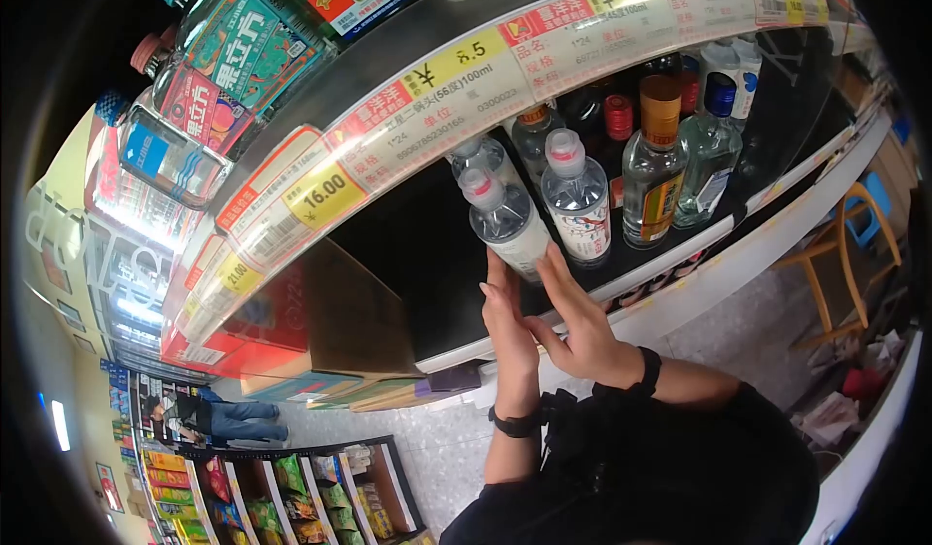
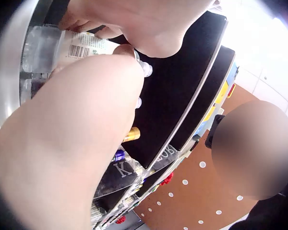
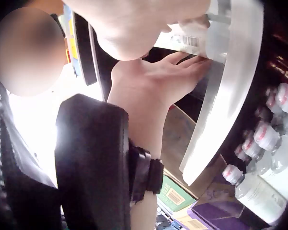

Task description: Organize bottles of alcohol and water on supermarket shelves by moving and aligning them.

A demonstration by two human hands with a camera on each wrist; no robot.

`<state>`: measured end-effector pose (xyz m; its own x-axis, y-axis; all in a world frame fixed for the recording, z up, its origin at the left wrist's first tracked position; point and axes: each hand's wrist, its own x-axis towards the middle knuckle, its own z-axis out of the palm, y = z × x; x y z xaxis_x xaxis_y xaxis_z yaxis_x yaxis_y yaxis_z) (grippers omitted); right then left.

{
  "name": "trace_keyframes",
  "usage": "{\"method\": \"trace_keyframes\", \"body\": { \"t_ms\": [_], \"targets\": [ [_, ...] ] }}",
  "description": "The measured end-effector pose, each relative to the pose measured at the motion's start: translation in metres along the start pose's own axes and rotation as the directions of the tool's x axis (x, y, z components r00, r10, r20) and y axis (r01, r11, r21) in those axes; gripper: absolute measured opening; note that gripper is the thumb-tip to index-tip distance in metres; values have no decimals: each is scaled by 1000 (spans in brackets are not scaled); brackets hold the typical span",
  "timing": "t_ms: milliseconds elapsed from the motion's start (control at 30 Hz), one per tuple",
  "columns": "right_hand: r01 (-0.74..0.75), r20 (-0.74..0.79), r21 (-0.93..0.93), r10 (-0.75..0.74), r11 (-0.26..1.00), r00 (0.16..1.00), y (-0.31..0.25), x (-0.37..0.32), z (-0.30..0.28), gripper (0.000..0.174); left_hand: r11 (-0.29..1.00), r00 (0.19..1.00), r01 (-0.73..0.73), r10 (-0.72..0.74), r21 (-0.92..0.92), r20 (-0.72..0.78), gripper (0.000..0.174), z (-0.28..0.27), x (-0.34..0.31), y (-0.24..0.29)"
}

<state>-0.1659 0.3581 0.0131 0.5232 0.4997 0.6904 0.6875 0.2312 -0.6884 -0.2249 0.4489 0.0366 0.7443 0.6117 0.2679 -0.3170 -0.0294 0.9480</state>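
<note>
A clear bottle with a white label and a pink-white cap (image 1: pixel 515 234) leans slightly on the shelf, its base between two hands. The left hand (image 1: pixel 510 327) touches one lower side with extended fingers. On the other side the right hand (image 1: pixel 578 331) lays nearly straight fingers against the label. Close up in the left wrist view, the bottle's barcode label (image 2: pixel 86 47) shows between the hands. In the right wrist view, the left hand (image 3: pixel 153 79) spreads its fingers beside the label (image 3: pixel 185 40). A similar bottle with a printed label (image 1: pixel 581 210) stands alongside.
A gold-capped bottle (image 1: pixel 655 171) and a blue-capped bottle (image 1: pixel 709 162) stand to the right. The price-tag rail (image 1: pixel 466 69) curves above the hands. Cardboard boxes (image 1: pixel 354 317) sit lower left, and a chair (image 1: pixel 849 254) is at the right.
</note>
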Motion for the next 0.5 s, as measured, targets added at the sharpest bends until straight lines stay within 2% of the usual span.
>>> {"method": "trace_keyframes", "body": {
  "t_ms": [133, 167, 200, 233, 267, 300, 333, 367, 400, 433, 467, 500],
  "targets": [
    [-8, -30, 23, 9, 1000, 999, 4, 2, -1, 67, 999, 1000, 6, -7, -41, -8, 81, -9, 12, -6],
    [-11, -16, 49, 12, 999, 1000, 3, 2, 1, 65, 1000, 996, -11, 12, 9, -84, 74, -6, 6, -3],
    [-14, -34, 53, 16, 998, 999, 6, 6, -2, 64, 956, 952, -118, 186, 269, -242, 64, 2, -5, 2],
    [-18, -49, 35, 19, 999, 999, 6, 5, -1, 63, 921, 920, -163, 272, 355, -283, 60, 3, -15, 5],
    [-9, -66, 21, 11, 1000, 998, 6, 4, -3, 60, 879, 893, -221, 357, 423, -275, 56, 6, -14, 6],
    [-44, -91, -12, 43, 999, 995, 4, 2, -11, 55, 865, 889, -285, 400, 414, -223, 53, 14, -14, 10],
    [-50, -52, 21, 51, 999, 997, 0, -1, -15, 51, 829, 849, -332, 470, 450, -240, 50, 19, -23, 18],
    [-90, 71, 77, 85, 993, 994, 1, -10, -23, 46, 831, 825, -374, 501, 412, -261, 43, 27, -27, 18],
    [-147, 190, 121, 123, 982, 974, 0, -22, -36, 42, 779, 799, -438, 566, 448, -202, 40, 34, -34, 18],
    [-36, 68, 68, 32, 997, 997, 2, -20, -42, 37, 778, 798, -452, 571, 436, -191, 38, 43, -35, 15],
    [-45, 167, 55, 35, 998, 985, 5, -29, -56, 33, 780, 798, -467, 575, 417, -180, 36, 54, -38, 12],
    [-10, 143, 4, 9, 1000, 990, 8, -35, -77, 31, 787, 812, -476, 564, 392, -147, 35, 72, -39, 7]
  ]
}}
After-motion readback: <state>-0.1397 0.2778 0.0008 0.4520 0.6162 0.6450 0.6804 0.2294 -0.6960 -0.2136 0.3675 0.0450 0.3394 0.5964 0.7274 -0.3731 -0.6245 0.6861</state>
